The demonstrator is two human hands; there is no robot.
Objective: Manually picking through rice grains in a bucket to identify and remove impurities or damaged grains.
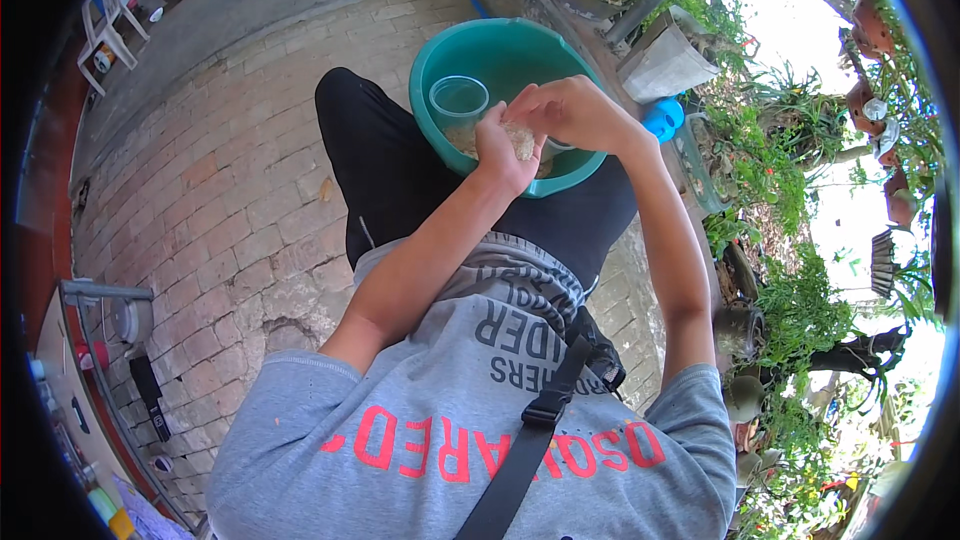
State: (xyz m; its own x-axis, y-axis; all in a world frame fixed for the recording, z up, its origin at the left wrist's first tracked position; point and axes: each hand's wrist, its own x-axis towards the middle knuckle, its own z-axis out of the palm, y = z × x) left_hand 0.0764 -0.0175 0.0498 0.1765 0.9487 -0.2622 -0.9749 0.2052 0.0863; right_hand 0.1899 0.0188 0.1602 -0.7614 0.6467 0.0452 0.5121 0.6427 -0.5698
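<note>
Cupping one small heap of pale straw-coloured grains [522, 143], the left hand [498, 154] is half open, palm up, above the near edge of one round green plastic basin [515, 48]. The right hand [572, 112] bends over that palm from the basin's right edge; its fingertips are partly hidden, so whether they pinch anything I cannot tell. One clear round plastic container [459, 98] sits inside near the left edge, beside more loose grains, too fine to count. Under the right wrist shows a whitish object [560, 144], mostly covered. Two knees in black trousers [385, 155] flank the basin over worn brick paving [230, 200]; one white plastic chair [108, 25], cut by the fisheye rim, stands far left, and leafy plants [775, 175] line the right.
</note>
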